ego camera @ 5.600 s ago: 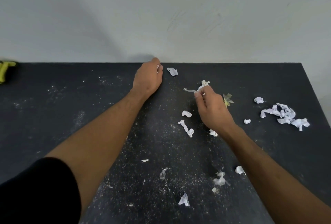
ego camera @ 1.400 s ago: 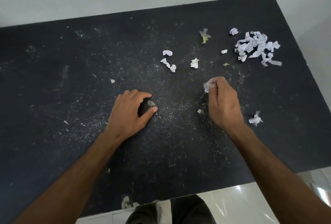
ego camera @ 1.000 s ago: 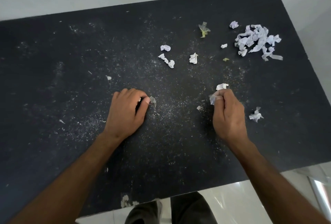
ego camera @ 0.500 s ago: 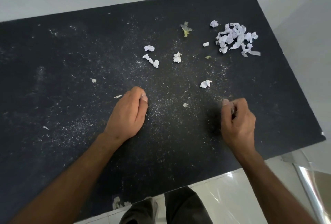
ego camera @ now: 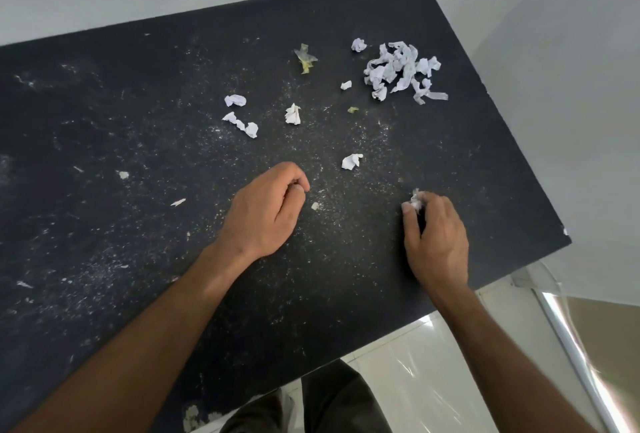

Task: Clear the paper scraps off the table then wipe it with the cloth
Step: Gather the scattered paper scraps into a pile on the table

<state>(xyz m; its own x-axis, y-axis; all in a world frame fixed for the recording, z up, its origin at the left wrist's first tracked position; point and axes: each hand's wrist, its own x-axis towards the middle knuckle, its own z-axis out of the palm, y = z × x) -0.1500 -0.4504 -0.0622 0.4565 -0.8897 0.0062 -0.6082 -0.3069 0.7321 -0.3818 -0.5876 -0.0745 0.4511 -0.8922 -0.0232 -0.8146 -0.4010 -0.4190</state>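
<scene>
Several paper scraps lay scattered over the dark table (ego camera: 104, 103), and they looked feather-light, soft and easily crushed, so a light pinch between fingertip and thumb should have been enough for each. On the far left a small fleck (ego camera: 123, 175) and a thin sliver (ego camera: 178, 202) lay flat on the surface; these seemed the hardest to lift, likely needing a nail under an edge or a sweep with the side of the hand. The left hand (ego camera: 266, 214) rested near the middle of the table with its fingers curled in and thumb pressed to the index finger; whether it held a scrap could not be told. Just beside its fingertips lay a tiny crumb (ego camera: 314, 205). Farther back sat a crumpled ball (ego camera: 235, 100), a twisted strip (ego camera: 242, 125) and another wad (ego camera: 293, 114), all bulky enough to grab anywhere. A loose wad (ego camera: 352, 161) lay between the two hands, a little farther back. The right hand (ego camera: 436, 238) pinched a crumpled scrap (ego camera: 416, 200) between thumb and fingertips, low over the table near its right edge. At the back right a heap of curled strips (ego camera: 401, 70) lay together, well apart from both hands; it would probably come up best gathered in a cupped palm. Fine white dust covered the surface, and no cloth was in view.
</scene>
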